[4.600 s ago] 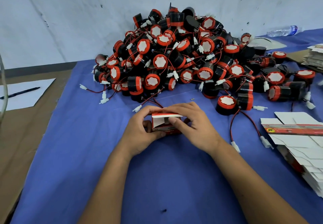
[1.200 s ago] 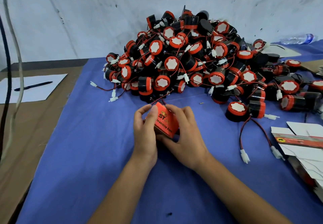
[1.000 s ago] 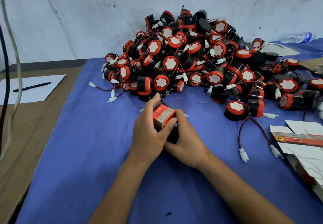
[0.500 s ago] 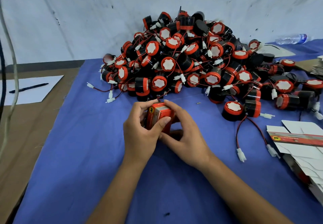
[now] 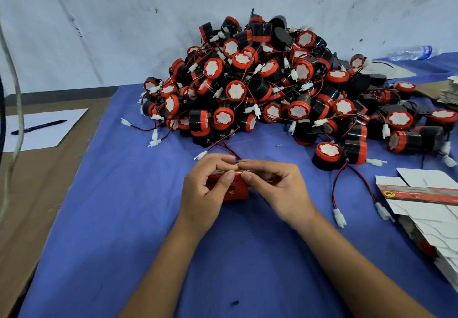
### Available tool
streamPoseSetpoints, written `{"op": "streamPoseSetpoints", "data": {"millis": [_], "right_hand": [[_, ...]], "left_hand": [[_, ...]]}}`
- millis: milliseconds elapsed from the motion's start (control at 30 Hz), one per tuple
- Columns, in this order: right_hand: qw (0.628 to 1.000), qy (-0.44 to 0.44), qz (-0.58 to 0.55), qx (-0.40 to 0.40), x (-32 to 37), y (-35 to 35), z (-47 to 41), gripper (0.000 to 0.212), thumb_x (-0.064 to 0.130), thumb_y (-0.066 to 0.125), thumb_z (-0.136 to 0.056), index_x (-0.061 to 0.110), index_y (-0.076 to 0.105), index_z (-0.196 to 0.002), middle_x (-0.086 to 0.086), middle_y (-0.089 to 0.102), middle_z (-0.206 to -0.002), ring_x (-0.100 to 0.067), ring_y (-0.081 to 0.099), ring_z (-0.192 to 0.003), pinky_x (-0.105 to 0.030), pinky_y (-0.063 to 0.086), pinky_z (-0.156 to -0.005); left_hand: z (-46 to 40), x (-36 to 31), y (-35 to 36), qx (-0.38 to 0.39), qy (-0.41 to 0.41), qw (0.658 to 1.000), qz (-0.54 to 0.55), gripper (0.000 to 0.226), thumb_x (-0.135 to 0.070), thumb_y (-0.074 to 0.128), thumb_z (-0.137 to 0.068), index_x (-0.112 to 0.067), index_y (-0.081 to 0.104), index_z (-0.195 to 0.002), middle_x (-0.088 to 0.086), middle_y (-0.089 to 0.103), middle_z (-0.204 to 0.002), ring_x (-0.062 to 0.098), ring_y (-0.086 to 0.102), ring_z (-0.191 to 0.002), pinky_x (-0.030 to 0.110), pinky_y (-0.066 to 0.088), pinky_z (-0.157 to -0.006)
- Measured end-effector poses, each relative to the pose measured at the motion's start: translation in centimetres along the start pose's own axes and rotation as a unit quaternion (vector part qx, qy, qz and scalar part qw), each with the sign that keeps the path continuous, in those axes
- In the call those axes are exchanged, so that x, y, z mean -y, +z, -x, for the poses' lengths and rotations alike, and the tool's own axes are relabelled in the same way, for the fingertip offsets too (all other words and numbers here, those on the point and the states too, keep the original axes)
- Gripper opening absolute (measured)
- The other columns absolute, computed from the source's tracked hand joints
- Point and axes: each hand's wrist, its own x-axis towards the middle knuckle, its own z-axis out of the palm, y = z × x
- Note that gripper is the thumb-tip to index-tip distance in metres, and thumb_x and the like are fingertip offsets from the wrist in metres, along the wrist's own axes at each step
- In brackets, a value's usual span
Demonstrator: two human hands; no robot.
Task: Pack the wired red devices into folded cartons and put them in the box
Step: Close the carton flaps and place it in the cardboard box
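- Stretching across the frame, a blue-covered bench carries everything in the packing job; its cloth looks soft enough to keep a small carton from sliding.
- Heaped against the wall at the far side, a pile of wired red devices rises in a tangle of red-and-black leads and white plugs; judged from their thick plastic bodies, each should be rigid and compact, best lifted by the round body and never by the thin wire, which could snag on its neighbours.
- Fanned out at the right edge lie the flat cartons, white inside and red-printed outside, thin card that likely creases under a hard squeeze.
- Standing just beside the pile, one loose device trails its lead toward the person.
- Curling round the near-left end of the red carton, the left hand steadies it with thumb and fingers bent onto the top edge.
- Meeting it from the other side, the right hand pinches the same top edge, fingertips nearly touching the left's.
- Sitting on the cloth between the two hands, well short of the pile, the carton appears light and stiff only along its folds, so the corners and flap edges seem the safest hold.
- No box for finished cartons is in view.
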Motion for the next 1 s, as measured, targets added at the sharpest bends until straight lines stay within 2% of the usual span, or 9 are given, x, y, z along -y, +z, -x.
{"op": "streamPoseSetpoints", "data": {"millis": [133,333,433,533,667,733,800,900,1000], "right_hand": [[0.999,-0.004,0.022,-0.023,0.0,0.3,0.3,0.016,0.015,0.075,-0.092,0.022,0.082,-0.105,0.004,0.077,-0.113,-0.014,0.073,-0.108,-0.026,0.059,-0.087],[0.998,0.005,0.050,-0.047,-0.5,0.7,0.2,0.015,0.007,0.073,-0.093,0.017,0.081,-0.102,0.007,0.078,-0.107,-0.010,0.074,-0.101,-0.023,0.058,-0.086],[0.996,0.007,0.081,-0.034,-0.7,0.7,0.1,0.014,0.007,0.071,-0.095,0.015,0.079,-0.103,0.009,0.077,-0.107,-0.009,0.074,-0.101,-0.023,0.058,-0.086],[0.996,0.017,0.084,0.009,-0.5,0.5,-0.2,0.014,0.016,0.071,-0.096,0.022,0.076,-0.109,0.009,0.076,-0.109,-0.011,0.072,-0.106,-0.028,0.060,-0.088],[0.997,0.038,0.058,0.014,-0.3,0.4,-0.6,0.007,0.022,0.074,-0.095,0.026,0.076,-0.100,0.003,0.077,-0.099,-0.016,0.074,-0.096,-0.029,0.060,-0.079],[0.998,0.052,0.029,0.005,-0.4,0.4,-0.8,0.004,0.020,0.075,-0.092,0.024,0.075,-0.093,0.001,0.077,-0.096,-0.016,0.073,-0.092,-0.028,0.059,-0.077],[0.998,0.064,-0.006,0.001,-0.5,0.3,-0.9,0.004,0.018,0.076,-0.088,0.022,0.074,-0.087,-0.004,0.076,-0.092,-0.020,0.071,-0.088,-0.032,0.059,-0.078],[0.996,0.083,-0.042,-0.006,-0.6,0.2,-0.9,0.003,0.017,0.075,-0.086,0.015,0.073,-0.085,-0.024,0.070,-0.093,-0.026,0.065,-0.086,-0.041,0.055,-0.079],[0.995,0.100,-0.024,-0.005,-0.2,0.2,-1.0,0.004,0.015,0.072,-0.095,0.013,0.072,-0.091,-0.020,0.069,-0.092,-0.018,0.065,-0.087,-0.036,0.055,-0.080]], "left_hand": [[0.1,0.3,0.3,-0.010,0.001,1.000,0.016,0.007,-0.010,0.069,-0.090,-0.006,0.074,-0.092,0.004,0.072,-0.110,0.027,0.067,-0.111,0.045,0.054,-0.095],[0.1,0.2,0.7,-0.032,-0.022,0.999,0.020,0.009,-0.015,0.069,-0.091,-0.013,0.078,-0.090,-0.005,0.075,-0.105,0.024,0.068,-0.109,0.041,0.055,-0.093],[0.1,0.3,0.9,-0.040,-0.028,0.999,0.005,0.008,-0.018,0.069,-0.091,-0.017,0.077,-0.088,-0.009,0.075,-0.103,0.023,0.067,-0.108,0.042,0.055,-0.093],[0.0,0.5,0.8,-0.033,-0.058,0.997,0.026,0.005,-0.021,0.069,-0.091,-0.018,0.073,-0.092,-0.008,0.074,-0.108,0.022,0.068,-0.110,0.046,0.056,-0.094],[-0.5,1.0,0.1,0.004,-0.090,0.996,0.015,0.014,-0.031,0.064,-0.093,-0.022,0.073,-0.098,-0.010,0.070,-0.115,0.011,0.064,-0.115,0.031,0.052,-0.097],[-0.6,1.0,-0.2,0.023,-0.126,0.990,0.057,0.017,-0.033,0.063,-0.093,-0.021,0.074,-0.099,-0.009,0.072,-0.104,0.011,0.067,-0.103,0.027,0.054,-0.088],[-0.6,0.8,0.0,0.019,-0.146,0.985,0.091,0.017,-0.032,0.066,-0.093,-0.019,0.076,-0.095,-0.004,0.073,-0.095,0.018,0.069,-0.093,0.029,0.058,-0.080],[-0.4,0.4,0.4,0.001,-0.153,0.983,0.104,0.017,-0.031,0.067,-0.093,-0.017,0.077,-0.091,0.002,0.074,-0.092,0.027,0.069,-0.090,0.036,0.058,-0.079],[-0.6,0.0,0.7,-0.011,-0.173,0.980,0.094,0.015,-0.026,0.069,-0.099,-0.017,0.076,-0.091,0.001,0.074,-0.090,0.028,0.068,-0.089,0.041,0.058,-0.080]]}}
